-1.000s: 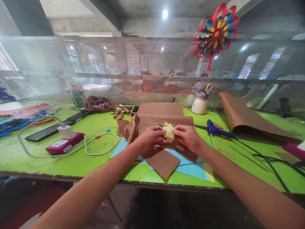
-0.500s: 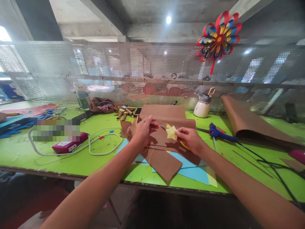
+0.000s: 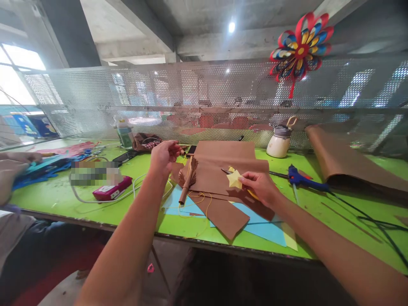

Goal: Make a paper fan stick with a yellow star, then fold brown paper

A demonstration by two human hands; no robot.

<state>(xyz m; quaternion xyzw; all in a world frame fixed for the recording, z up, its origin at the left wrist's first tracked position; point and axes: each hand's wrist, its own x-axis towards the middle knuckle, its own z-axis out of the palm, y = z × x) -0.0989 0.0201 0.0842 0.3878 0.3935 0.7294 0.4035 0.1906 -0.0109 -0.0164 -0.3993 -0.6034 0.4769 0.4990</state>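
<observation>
My right hand (image 3: 256,185) pinches a yellow paper star (image 3: 235,179) between thumb and fingers, above brown paper (image 3: 225,163). Scissors show behind the star and under that hand, with a dark blade tip (image 3: 226,171) and a yellow handle (image 3: 253,194). I cannot tell whether the hand also bears them. My left hand (image 3: 165,157) is over the small rolled brown paper pieces at the back left, fingers loosely bent and apart, covering most of the pieces. Right of its wrist lies a brown paper roll (image 3: 188,182) with pleated fans and yellow string.
Blue paper sheets (image 3: 261,231) lie near the front edge. A blue glue gun (image 3: 304,179) with its cord is on the right, before a cream bottle (image 3: 279,142). Leftward are a magenta power strip (image 3: 113,188) and another person's hand (image 3: 28,157). A perforated screen (image 3: 204,91) stands behind.
My left hand has moved left and away from the star to the rolled pieces, uncovering the pleated roll. My right hand still has the star. The view has turned slightly left.
</observation>
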